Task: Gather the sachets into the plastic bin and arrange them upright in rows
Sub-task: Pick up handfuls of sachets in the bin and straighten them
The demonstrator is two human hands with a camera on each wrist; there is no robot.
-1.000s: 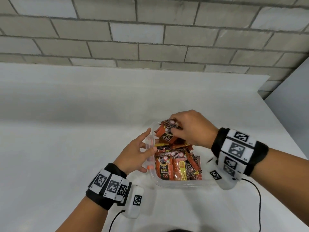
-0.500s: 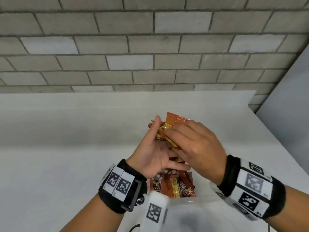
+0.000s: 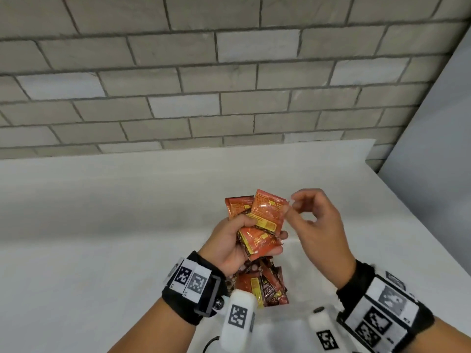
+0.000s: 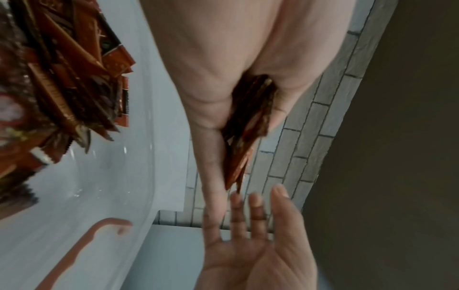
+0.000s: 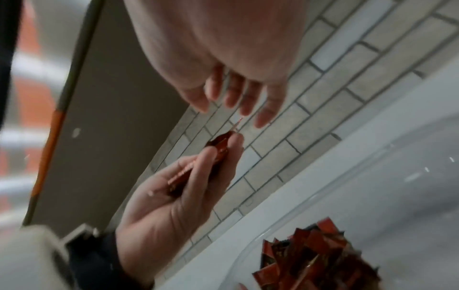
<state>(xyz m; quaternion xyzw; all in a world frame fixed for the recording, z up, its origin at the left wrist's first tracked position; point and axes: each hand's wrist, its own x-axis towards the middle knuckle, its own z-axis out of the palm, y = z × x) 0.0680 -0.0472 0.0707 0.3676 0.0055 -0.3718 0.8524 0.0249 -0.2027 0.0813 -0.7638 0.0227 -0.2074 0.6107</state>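
Note:
My left hand [image 3: 260,233] grips a fanned bundle of orange sachets [image 3: 265,215] above the clear plastic bin [image 4: 111,176]. In the left wrist view the bundle [image 4: 248,117] sits pinched between thumb and fingers. My right hand [image 3: 295,208] hovers just right of the bundle's top corner, fingers relaxed and holding nothing; its fingertips [image 5: 236,102] hang a little above the sachet edge [image 5: 218,149]. More sachets [image 3: 262,289] lie packed in the bin below my hands, partly hidden by my left wrist.
The bin [image 5: 323,196] stands on a white table [image 3: 102,225] against a grey brick wall [image 3: 229,85]. A grey panel [image 3: 433,149] rises at the right. Bare tabletop spreads to the left.
Both hands rose out of the bin with sachets. The bundle passed into my left hand, and my right hand let go and drew slightly right. The head view tilted upward.

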